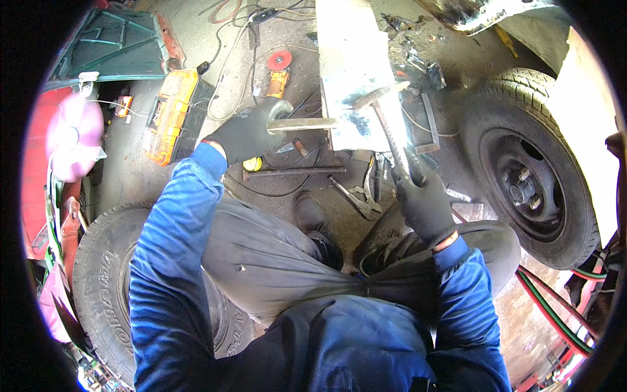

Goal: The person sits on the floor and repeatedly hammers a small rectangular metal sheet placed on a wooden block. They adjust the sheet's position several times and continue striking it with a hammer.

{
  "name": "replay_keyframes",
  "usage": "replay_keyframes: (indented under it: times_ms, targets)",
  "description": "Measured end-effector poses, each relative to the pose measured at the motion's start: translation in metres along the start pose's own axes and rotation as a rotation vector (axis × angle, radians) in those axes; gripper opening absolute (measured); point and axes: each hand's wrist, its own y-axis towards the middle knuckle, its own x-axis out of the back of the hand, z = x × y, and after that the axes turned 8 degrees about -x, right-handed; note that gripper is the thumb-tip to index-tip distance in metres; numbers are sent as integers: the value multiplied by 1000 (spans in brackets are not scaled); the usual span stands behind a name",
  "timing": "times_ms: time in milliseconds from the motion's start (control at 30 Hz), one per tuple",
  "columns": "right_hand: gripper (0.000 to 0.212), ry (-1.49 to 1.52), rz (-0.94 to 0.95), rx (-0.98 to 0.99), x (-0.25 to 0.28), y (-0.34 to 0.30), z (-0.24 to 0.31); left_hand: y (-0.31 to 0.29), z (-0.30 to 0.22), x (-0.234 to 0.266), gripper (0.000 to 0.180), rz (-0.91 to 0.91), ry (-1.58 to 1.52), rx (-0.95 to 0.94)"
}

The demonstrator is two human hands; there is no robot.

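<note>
My left hand (247, 130), in a dark glove, is closed around a flat metal bar (305, 123). The bar's far end points right and reaches the near left edge of a pale sheet metal panel (349, 55). In my right hand (424, 204), also gloved, is the handle of a hammer (394, 140). The hammer's head lies over the panel's near right part, just right of the bar; whether it touches the metal I cannot tell. Between my hands, on the floor, are locking pliers (358, 201) and a long metal rod (294, 172).
An angle grinder (279, 81) with a red disc lies ahead, near cables. A yellow toolbox (175, 117) stands left, beyond a tyre (98, 281). At right are a wheel (519, 179) and red and green hoses (555, 317). A pink fan (74, 137) is far left.
</note>
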Motion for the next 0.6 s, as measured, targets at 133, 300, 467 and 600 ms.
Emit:
replay_keyframes:
  times_ms: [133, 300, 467, 600]
  targets:
    - [49, -20, -48, 85, 0, 1, 1, 0, 13, -17, 37, 56, -126, 65]
    - [47, 15, -27, -109, -1, 4, -1, 7, 22, -16, 28, 2, -318, 42]
    - [48, 17, -53, 18, 0, 5, -3, 16, 27, -16, 30, -157, -138, -28]
    - [49, -8, -13, -188, 4, 5, -2, 23, 33, -23, 36, -155, -100, -5]
